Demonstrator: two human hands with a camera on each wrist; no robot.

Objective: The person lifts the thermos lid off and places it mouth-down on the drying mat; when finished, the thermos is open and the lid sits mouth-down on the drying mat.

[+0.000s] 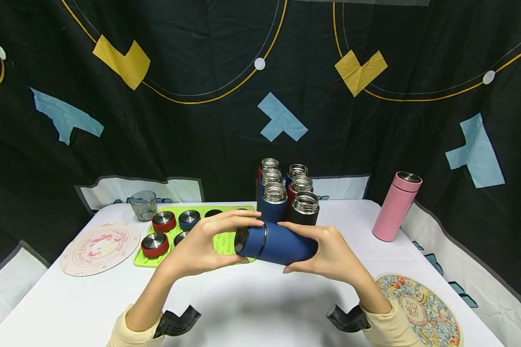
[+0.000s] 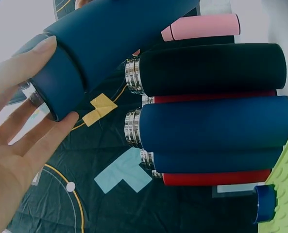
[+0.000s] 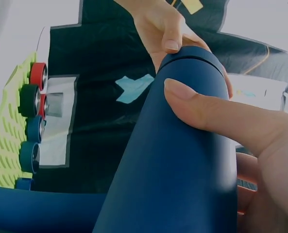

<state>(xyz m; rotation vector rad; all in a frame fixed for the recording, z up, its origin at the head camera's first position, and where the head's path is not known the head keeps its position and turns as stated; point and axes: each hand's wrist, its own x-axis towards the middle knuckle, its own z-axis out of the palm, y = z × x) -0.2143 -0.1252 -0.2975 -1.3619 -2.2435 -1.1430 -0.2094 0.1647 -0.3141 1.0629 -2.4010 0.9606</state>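
A blue thermos bottle (image 1: 288,243) is held nearly sideways above the white table, its lid (image 1: 250,240) towards the left. My right hand (image 1: 330,248) grips the body, thumb on one side and fingers on the other, as the right wrist view shows. My left hand (image 1: 197,243) holds the lid end, with thumb and fingers on opposite sides of the lid in the left wrist view. A dark seam runs between lid and body. Behind stand several lidless bottles (image 1: 274,207) in blue, red and black, with bare metal necks. The held bottle hides part of them.
On the left, a green mat (image 1: 141,260) carries several lids, such as a red lid (image 1: 155,245) and a blue lid (image 1: 189,219). Nearby are a glass cup (image 1: 143,205) and a pink round mat (image 1: 80,250). A pink thermos (image 1: 395,209) and a patterned round mat (image 1: 443,313) lie rightward.
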